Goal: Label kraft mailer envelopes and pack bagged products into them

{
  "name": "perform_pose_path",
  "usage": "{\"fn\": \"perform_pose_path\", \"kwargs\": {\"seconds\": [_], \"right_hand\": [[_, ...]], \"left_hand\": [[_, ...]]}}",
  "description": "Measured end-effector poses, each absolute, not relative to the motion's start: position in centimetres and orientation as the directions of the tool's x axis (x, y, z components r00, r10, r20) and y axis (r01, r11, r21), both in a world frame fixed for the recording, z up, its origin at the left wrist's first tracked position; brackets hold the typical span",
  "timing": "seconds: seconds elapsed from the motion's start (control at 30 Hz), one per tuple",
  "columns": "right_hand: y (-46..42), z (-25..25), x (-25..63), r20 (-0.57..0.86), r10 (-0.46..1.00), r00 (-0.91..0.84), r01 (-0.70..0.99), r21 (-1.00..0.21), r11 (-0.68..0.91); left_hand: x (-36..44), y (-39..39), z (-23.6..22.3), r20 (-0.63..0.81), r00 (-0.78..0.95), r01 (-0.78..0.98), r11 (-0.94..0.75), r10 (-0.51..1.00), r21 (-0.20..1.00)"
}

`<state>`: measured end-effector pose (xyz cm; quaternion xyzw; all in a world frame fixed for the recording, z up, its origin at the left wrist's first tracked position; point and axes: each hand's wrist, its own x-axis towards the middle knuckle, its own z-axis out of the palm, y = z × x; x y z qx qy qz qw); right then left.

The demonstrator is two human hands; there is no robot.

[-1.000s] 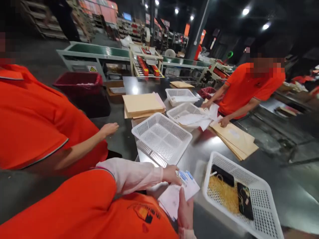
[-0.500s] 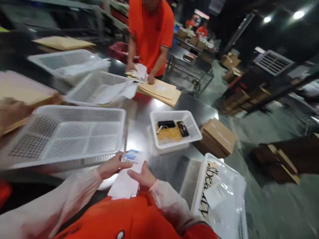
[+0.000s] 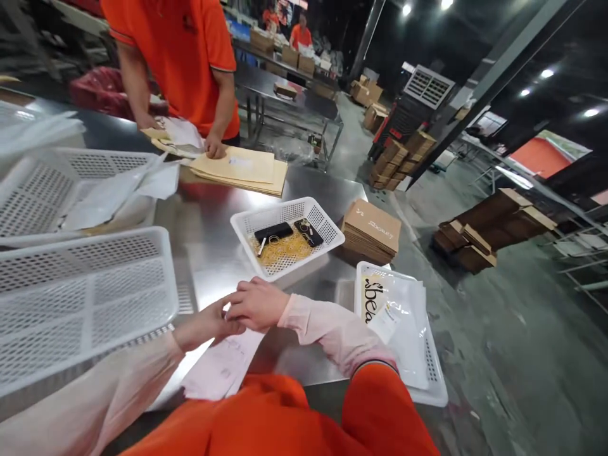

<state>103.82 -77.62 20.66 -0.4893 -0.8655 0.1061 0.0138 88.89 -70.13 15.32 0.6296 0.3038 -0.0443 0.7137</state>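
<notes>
My left hand point(image 3: 206, 324) and my right hand point(image 3: 256, 303) meet over a stack of white paper slips point(image 3: 221, 368) on the steel table point(image 3: 209, 215). My right hand lies curled on top of the left fingers, both pressed to the upper end of the slips. Just beyond them stands a small white basket point(image 3: 319, 218) with yellow rubber bands point(image 3: 280, 248) and two black items. A large white mesh basket point(image 3: 90, 297) sits to my left.
A white basket with clear printed bags point(image 3: 401, 313) sits at my right. Flat brown cartons point(image 3: 373, 229) lie behind it. Across the table a person in orange point(image 3: 180, 44) handles manila envelopes point(image 3: 242, 170). More baskets point(image 3: 57, 183) hold white papers. Cardboard stacks point(image 3: 489, 231) stand on the floor.
My view swung to the right along the table. My right hand moved from beside the slips to on top of my left hand's fingers.
</notes>
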Motion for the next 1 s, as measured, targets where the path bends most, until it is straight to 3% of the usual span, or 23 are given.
{"fn": "perform_pose_path", "kwargs": {"seconds": [0.17,0.3,0.57,0.7,0.8,0.9,0.97,1.0], "right_hand": [[-77.4,20.4,106.8,0.092,0.788,-0.609,0.784,-0.078,0.616],[-78.1,19.9,111.4,0.197,0.876,-0.44,0.886,-0.061,0.459],[-83.7,15.9,107.3,0.381,0.913,-0.148,0.881,-0.368,0.297],[-84.7,14.5,105.4,0.345,0.938,-0.032,0.85,-0.484,0.206],[-85.0,13.8,106.1,0.251,0.962,0.104,0.844,-0.535,0.048],[-84.9,12.8,106.3,0.095,0.97,0.222,0.663,-0.744,-0.079],[-84.7,11.9,105.2,-0.042,0.939,0.341,0.314,-0.936,-0.156],[-84.6,11.5,104.3,-0.143,0.909,0.392,0.095,-0.976,-0.194]], "left_hand": [[91.2,-70.6,16.3,-0.482,0.836,0.467,0.121,0.261,0.876],[91.1,-69.1,16.7,-0.551,0.825,0.521,0.211,0.123,0.827],[88.2,-69.0,14.6,-0.669,0.675,0.379,0.632,0.311,0.676],[88.3,-70.0,13.6,-0.664,0.666,0.254,0.734,0.339,0.63],[88.5,-70.1,13.8,-0.636,0.687,0.196,0.754,0.351,0.627],[88.5,-70.1,14.2,-0.566,0.731,0.103,0.759,0.381,0.644],[88.6,-70.4,14.2,-0.526,0.746,0.036,0.765,0.408,0.643],[88.6,-70.7,14.1,-0.516,0.743,0.008,0.766,0.425,0.643]]}}
